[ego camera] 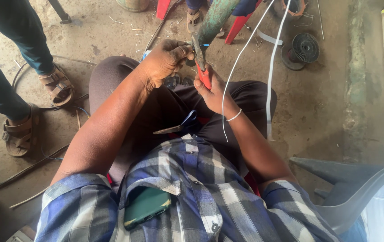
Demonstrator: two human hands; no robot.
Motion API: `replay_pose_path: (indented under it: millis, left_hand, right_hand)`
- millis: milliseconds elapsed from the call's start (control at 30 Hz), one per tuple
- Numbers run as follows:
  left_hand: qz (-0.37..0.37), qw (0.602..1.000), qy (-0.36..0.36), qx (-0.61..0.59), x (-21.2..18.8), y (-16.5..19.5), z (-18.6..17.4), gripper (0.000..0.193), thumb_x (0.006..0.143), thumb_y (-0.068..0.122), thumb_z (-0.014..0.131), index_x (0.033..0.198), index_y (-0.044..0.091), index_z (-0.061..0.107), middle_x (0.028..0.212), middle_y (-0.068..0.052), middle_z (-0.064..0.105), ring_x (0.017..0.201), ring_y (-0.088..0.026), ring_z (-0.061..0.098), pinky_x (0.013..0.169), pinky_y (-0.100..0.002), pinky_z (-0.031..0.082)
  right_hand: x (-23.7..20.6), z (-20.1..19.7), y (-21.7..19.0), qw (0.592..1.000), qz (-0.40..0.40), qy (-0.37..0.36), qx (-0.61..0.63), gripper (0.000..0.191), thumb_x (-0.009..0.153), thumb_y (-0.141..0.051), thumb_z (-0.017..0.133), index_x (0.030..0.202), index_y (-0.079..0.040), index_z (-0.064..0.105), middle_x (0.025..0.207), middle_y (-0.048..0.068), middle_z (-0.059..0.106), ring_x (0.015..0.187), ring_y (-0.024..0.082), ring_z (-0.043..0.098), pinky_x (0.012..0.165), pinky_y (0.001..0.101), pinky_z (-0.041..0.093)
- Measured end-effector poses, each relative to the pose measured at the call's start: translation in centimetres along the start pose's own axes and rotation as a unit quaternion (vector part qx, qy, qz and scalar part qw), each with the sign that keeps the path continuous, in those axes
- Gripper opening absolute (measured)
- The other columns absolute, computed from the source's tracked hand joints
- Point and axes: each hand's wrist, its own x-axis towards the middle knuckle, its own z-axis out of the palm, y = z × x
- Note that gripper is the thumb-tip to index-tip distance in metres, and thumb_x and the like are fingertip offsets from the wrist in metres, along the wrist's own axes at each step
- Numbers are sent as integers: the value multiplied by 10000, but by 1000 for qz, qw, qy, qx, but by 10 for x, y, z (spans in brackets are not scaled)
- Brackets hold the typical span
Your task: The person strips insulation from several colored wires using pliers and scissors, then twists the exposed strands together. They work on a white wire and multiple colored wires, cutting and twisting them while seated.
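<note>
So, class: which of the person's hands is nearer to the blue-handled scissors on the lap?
The right. The right hand, gripping red-handled pliers, sits just above the scissors. The left hand is farther up, at the plier tips.

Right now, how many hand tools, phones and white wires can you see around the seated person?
Hand tools: 2, red-handled pliers in the right hand, blue-handled scissors on the lap
Phones: 1, green phone in the shirt pocket
White wires: 2, thin wire, flat wire
Total: 5
</note>
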Motion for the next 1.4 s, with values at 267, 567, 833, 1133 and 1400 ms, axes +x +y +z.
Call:
replay_pose_path:
  millis: [267,567,833,1133,1400]
  left_hand:
    - [206,944,34,256,-6,-2,4,211,1079,223,627,965,64,709,768,-22,661,627,-123,620,589,-307,495]
    - [351,645,105,670,-18,-3,23,239,884,167,589,1085,72,677,955,-118,687,807,-343,691,677,-457,537]
    - [335,640,153,674,-2,-46,18,264,897,145,606,1125,16,644,1034,-179,676,857,-370,676,737,-465,538]
    - [215,830,140,496,3,-30,24,262,810,245,799,869,9,699,769,-205,670,717,-396,628,658,-460,508]
    - [202,874,226,381,-7,-3,51,490,776,414,918,751,5,650,556,-133,534,485,-219,383,513,-357,454]
  right_hand:
    - [-8,-3,3,994,108,-8,9,490,1058,-402,587,1388,-45,526,1003,69,608,854,161,622,786,324,560]
    - [-17,-7,27,938,276,-62,199,549,981,-379,603,1425,-103,433,1070,24,594,937,164,648,757,373,638]
    - [-21,-7,6,989,119,27,-83,403,1057,-340,642,1318,-43,564,888,66,680,793,186,690,709,371,567]
    - [-17,-19,13,920,240,-59,305,378,1016,-211,611,1355,-64,530,964,23,585,887,160,632,786,455,653]
    - [-10,41,5,846,223,177,450,508,971,-174,630,1427,-204,409,1041,2,496,896,144,516,811,468,649]
